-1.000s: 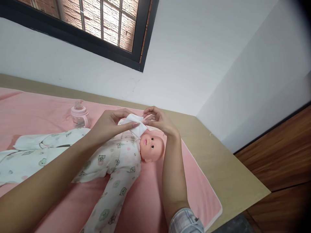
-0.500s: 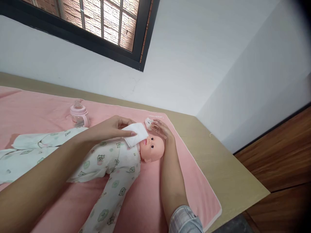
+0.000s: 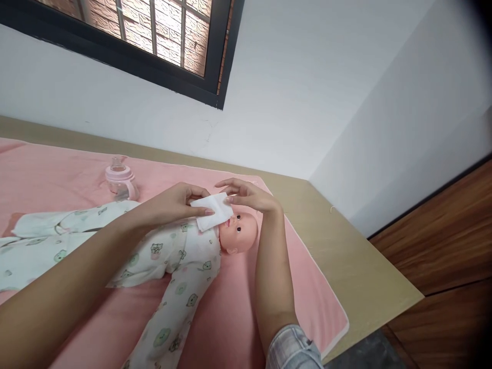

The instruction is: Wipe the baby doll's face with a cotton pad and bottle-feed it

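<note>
A doll with a pink head (image 3: 240, 236) and a white bear-print suit (image 3: 194, 256) lies on its back on the pink blanket (image 3: 226, 318). Over its chin, I hold a folded white cloth (image 3: 213, 212). My left hand (image 3: 179, 204) pinches the cloth's near side, thumb on top. At its far right corner, my right hand (image 3: 251, 196) has its thumb on the cloth with fingers behind it; some fingers stretch outward. The cloth covers the doll's neck and part of its lower face; its eyes stay visible.
A pink-lidded baby bottle (image 3: 121, 179) with a handle stands on the blanket at left, beyond the doll's legs. The wooden tabletop (image 3: 346, 256) shows past the blanket's right edge. A white wall (image 3: 277, 118) and barred window (image 3: 165, 36) rise behind.
My right hand has moved up and left from beside the doll's head to the cloth's corner. The small white object that lay by its fingers is now hidden. The left hand still holds the cloth.
</note>
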The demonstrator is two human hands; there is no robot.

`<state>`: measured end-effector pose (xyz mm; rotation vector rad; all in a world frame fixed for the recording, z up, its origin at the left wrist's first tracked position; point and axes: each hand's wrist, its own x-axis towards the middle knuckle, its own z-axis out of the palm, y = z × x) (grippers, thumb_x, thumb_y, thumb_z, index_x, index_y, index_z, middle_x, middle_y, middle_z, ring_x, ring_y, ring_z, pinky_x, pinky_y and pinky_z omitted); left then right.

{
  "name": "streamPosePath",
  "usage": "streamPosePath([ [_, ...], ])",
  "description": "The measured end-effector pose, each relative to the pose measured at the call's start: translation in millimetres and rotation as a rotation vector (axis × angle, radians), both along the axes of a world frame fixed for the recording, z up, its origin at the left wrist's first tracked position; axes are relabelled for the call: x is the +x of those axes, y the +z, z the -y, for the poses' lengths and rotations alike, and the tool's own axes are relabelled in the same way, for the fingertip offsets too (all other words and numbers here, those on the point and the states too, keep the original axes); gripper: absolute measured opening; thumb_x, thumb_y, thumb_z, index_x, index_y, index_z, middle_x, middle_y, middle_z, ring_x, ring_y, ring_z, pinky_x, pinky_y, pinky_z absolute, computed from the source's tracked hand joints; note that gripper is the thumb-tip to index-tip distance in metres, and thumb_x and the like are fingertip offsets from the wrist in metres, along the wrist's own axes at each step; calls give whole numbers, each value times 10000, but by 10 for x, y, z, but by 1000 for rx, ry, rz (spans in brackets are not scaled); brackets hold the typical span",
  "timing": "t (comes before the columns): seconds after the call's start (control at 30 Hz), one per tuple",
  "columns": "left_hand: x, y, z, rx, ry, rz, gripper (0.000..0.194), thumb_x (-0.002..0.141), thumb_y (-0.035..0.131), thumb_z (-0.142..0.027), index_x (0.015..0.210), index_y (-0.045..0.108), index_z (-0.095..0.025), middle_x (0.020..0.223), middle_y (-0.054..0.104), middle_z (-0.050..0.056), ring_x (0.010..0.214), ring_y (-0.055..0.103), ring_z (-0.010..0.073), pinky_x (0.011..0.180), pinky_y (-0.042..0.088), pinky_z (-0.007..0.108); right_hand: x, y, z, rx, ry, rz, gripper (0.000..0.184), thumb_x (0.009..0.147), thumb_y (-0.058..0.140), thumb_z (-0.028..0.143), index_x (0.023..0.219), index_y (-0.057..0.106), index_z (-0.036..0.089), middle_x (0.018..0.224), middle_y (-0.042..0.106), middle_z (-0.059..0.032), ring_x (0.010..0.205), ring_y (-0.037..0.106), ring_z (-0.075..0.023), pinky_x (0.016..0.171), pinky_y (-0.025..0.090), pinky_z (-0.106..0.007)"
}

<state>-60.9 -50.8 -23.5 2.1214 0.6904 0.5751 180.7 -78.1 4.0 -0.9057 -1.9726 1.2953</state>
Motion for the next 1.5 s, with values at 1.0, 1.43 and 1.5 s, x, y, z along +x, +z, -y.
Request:
streamPosePath([
  [1.0, 130, 32, 240, 121, 90, 478, 114, 791, 769, -326, 861, 751, -238, 1072, 706, 19, 1092, 609, 233, 1012, 450, 331, -180, 69, 90, 79, -100, -77, 765, 731, 776, 297, 1392, 393, 253, 824, 636, 35, 849, 611, -119, 837, 493, -283],
  [1.43, 211, -148, 126, 202, 26, -75, 151, 817, 618, -342, 808, 688, -208, 800, 687, -30, 749, 620, 174, 629, 423, 244, 471, -787, -528, -133, -420, -434, 555, 631, 830, 324, 1136, 619, 230, 835, 674, 17, 850, 640, -131, 897, 510, -317],
  [1.5, 236, -189, 127, 255, 39, -84, 141, 815, 608, -333, 838, 686, -219, 852, 697, -34, 789, 627, 177, 662, 432, 247, 456, -974, -608, -153, -439, -539, 526, 631, 824, 316, 1110, 623, 243, 844, 671, 26, 844, 641, -119, 909, 511, -317],
])
